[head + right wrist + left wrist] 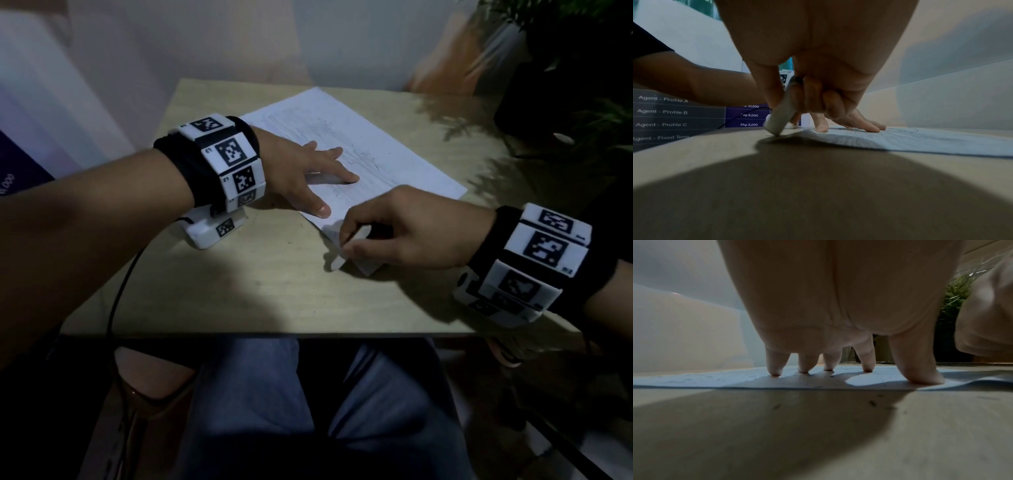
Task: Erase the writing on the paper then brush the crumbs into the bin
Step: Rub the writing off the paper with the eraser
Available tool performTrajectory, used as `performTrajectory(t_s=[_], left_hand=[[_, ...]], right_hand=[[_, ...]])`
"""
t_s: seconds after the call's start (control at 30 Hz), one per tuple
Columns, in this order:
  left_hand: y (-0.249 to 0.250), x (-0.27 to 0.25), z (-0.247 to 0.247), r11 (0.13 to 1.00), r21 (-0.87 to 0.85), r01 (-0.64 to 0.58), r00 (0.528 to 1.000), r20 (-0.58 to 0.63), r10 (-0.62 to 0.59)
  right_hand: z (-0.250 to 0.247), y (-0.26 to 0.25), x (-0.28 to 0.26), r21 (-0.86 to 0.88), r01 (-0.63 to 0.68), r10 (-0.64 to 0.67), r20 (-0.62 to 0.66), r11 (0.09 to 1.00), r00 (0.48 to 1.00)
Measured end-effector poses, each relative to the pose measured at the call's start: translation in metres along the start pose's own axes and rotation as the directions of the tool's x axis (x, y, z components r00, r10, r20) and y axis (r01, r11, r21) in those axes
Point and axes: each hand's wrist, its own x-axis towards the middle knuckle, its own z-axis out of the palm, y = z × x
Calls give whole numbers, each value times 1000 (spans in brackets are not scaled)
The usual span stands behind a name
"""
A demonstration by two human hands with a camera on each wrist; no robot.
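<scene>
Both hands are busy on the table (239, 291). Her left hand (301, 171) is spread flat, with its fingertips (775, 372) pressing down on the paper (376, 150). Her right hand (404, 229) pinches a white eraser (780, 118), and its tip touches the near corner of the sheet. To rub well, I think she should keep the paper held tight, push in short strokes away from the held part, and go gently so the corner does not crumple. Little crumbs (872, 403) lie on the table. I see no bin.

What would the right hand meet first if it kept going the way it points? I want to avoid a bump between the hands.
Probably the left hand's thumb, pressed on the paper just past the right hand and its eraser; depth is uncertain.
</scene>
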Motion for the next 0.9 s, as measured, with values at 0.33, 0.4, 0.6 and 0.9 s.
performTrajectory(t_s=[0.33,0.4,0.6,0.9], left_hand=[[4,2,2,1000,25,4,1000,-1,-4],[3,2,1,1000,30,8,1000,-2,-7],[4,-1,0,1000,10,3,1000,5,-3],[5,-3,-2,1000,19,3,1000,20,-4]], right_hand=[[-1,6,5,-98,21,-31,-99,995,995],[-2,5,5,-45,-5,1,-98,999,995],[2,2,9,-124,54,-67,-102,991,993],[-3,7,6,-128,-26,2,-189,991,982]])
